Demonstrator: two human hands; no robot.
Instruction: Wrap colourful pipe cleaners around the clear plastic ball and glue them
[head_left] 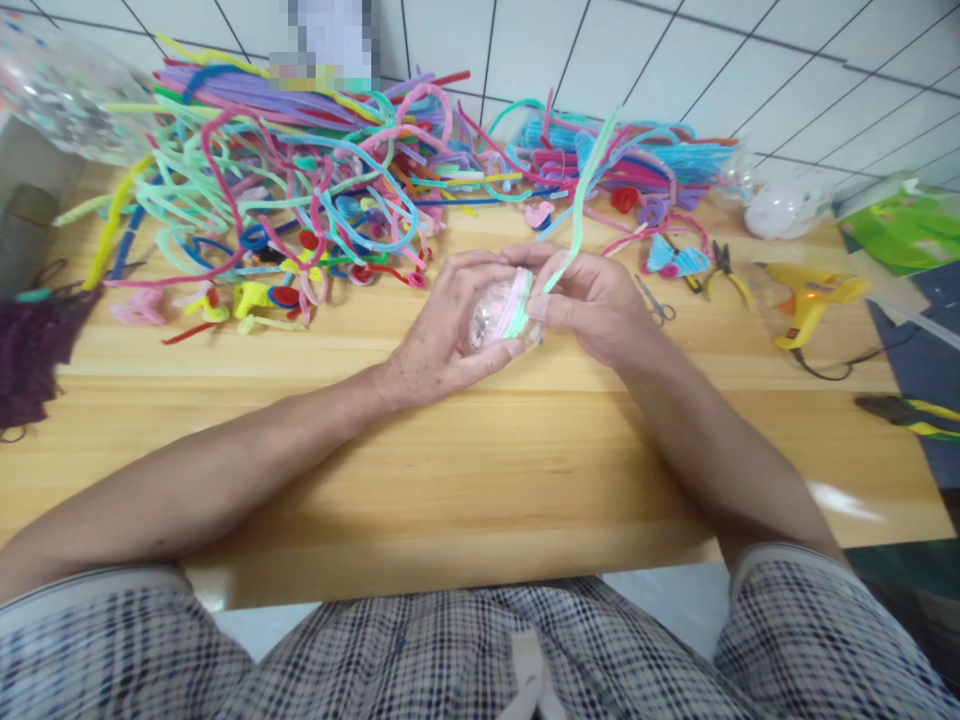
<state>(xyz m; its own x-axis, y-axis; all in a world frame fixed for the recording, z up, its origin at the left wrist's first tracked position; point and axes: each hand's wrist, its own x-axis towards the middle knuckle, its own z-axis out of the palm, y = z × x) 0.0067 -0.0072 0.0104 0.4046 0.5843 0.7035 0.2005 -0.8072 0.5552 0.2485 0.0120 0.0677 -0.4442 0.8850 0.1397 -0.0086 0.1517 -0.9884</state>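
Above the middle of the table, my left hand (442,335) is closed around a clear ball (489,318) with silvery bits inside. Pink and mint-green pipe cleaner bands (517,308) wrap around the ball's right side. My right hand (592,300) pinches a mint-green pipe cleaner (581,205) against that side, between thumb and fingers. Its long free end rises up and to the right, over the pile behind. My fingers hide the far right part of the ball.
Tangled pipe cleaners (277,190) cover the table's back left, and bundled blue ones (637,150) lie farther right. To the right are small scissors (656,300), pliers (726,275), a yellow glue gun (810,300) with its cord, and yellow-handled cutters (907,412). A clear ball (776,208) stands at the back right.
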